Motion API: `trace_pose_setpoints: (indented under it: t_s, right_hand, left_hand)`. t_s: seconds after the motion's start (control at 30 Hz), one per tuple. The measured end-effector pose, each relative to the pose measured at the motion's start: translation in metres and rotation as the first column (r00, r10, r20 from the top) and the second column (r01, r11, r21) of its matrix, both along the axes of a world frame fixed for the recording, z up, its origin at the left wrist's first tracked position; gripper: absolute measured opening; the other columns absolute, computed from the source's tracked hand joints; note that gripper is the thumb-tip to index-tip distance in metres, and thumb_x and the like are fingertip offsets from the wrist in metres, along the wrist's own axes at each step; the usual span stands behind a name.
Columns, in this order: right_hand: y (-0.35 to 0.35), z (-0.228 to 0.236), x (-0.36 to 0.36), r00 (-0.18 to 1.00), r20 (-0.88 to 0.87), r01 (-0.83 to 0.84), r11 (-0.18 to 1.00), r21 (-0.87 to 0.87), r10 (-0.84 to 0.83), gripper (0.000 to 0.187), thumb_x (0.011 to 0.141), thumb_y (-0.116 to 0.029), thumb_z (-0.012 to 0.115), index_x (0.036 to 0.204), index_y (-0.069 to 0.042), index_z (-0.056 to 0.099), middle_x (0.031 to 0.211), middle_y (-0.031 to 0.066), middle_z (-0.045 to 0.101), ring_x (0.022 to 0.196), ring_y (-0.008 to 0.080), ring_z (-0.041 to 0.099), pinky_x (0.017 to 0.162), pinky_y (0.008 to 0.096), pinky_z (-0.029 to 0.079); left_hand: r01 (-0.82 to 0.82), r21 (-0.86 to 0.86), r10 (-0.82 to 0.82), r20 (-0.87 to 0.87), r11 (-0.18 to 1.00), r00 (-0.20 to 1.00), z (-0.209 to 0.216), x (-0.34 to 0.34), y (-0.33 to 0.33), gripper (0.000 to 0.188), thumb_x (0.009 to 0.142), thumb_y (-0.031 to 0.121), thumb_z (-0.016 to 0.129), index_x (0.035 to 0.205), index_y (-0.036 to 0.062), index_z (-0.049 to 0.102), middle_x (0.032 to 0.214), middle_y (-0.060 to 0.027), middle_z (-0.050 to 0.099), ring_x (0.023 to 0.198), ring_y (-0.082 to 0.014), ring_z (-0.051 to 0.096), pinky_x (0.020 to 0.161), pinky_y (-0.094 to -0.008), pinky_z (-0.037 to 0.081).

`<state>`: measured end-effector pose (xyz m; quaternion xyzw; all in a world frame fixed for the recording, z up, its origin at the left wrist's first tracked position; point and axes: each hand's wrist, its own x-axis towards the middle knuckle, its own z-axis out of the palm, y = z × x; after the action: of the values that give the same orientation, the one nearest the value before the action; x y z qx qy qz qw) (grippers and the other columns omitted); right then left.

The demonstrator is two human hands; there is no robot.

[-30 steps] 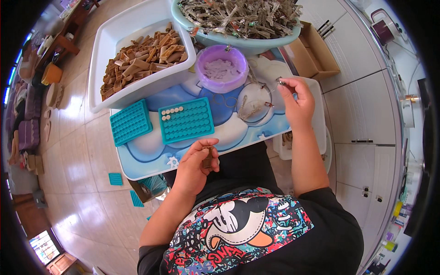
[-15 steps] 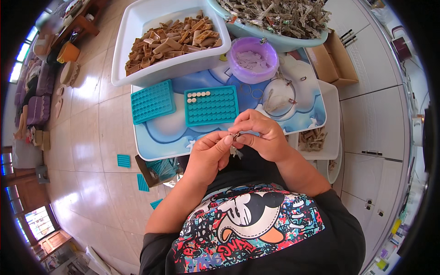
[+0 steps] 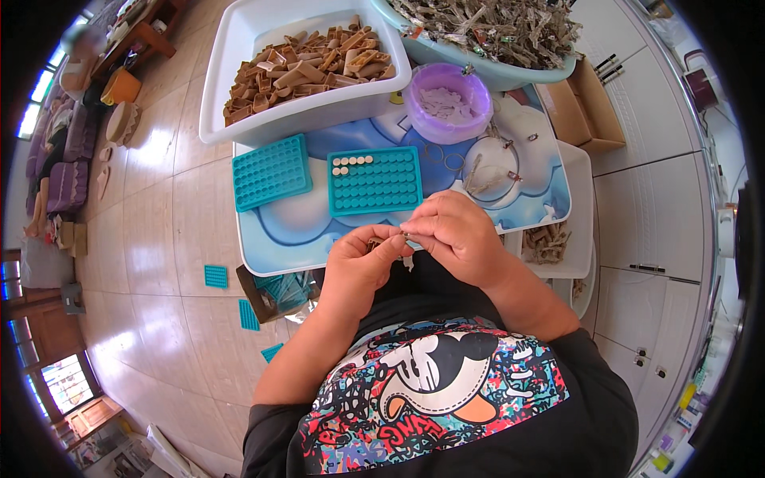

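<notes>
Above the near edge of the table, my left hand point(image 3: 366, 259) is closed around a small brown piece point(image 3: 372, 245), mostly hidden by the fingers. A pale scrap point(image 3: 409, 263) hangs below the fingertips. My right hand point(image 3: 458, 237) meets it, thumb and finger pinched on something too small to make out. Just beyond the hands lies a teal tray point(image 3: 374, 195) with rows of round cavities; several white discs point(image 3: 355, 161) sit in its upper left rows. To its left is a similar teal tray point(image 3: 272, 173) with no discs showing.
Along the table's far side stand a white tub point(image 3: 213, 88) of brown troughs, a purple-lined bowl point(image 3: 414, 123) of pale flakes and a basin point(image 3: 510, 78) heaped with dry greyish pieces. Metal rings point(image 3: 454, 162) and a clear round dish point(image 3: 494, 171) lie on the blue table point(image 3: 311, 227).
My right fingertips have shifted from the brown piece to a tighter pinch beside my left thumb. The brown piece now sits deeper in my left fingers. The whole view has shifted slightly.
</notes>
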<state>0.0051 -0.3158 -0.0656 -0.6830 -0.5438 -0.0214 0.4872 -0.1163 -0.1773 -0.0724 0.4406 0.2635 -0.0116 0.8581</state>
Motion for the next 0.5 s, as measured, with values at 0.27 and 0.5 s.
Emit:
trace_pose_setpoints:
  t_s: [0.27, 0.5]
  right_hand:
    - [-0.0016, -0.0052, 0.0012, 0.998, 0.047, 0.045, 0.997, 0.055, -0.048, 0.019, 0.07, -0.003, 0.07, 0.088, -0.003, 0.063, 0.086, 0.0094, 0.064, 0.079, 0.0282, 0.061, 0.068, 0.0364, 0.049]
    - [-0.0002, -0.0005, -0.0006, 0.985, 0.152, 0.069, 0.996, 0.058, -0.078, 0.019, 0.071, -0.002, 0.07, 0.089, -0.003, 0.063, 0.085, 0.0094, 0.065, 0.078, 0.0281, 0.062, 0.069, 0.0359, 0.051]
  left_hand:
    - [-0.007, -0.093, 0.009, 0.022, 0.996, 1.0, 0.0039, 0.0017, -0.0007, 0.021, 0.085, 0.013, 0.065, 0.101, 0.0004, 0.062, 0.081, -0.0061, 0.066, 0.047, -0.0024, 0.038, 0.041, -0.0173, 0.025]
    - [-0.021, 0.364, 0.011, 0.029, 0.931, 1.0, 0.0075, 0.0001, -0.0075, 0.02, 0.084, 0.01, 0.067, 0.099, -0.0018, 0.064, 0.079, -0.0016, 0.065, 0.065, -0.0028, 0.055, 0.056, -0.0158, 0.042]
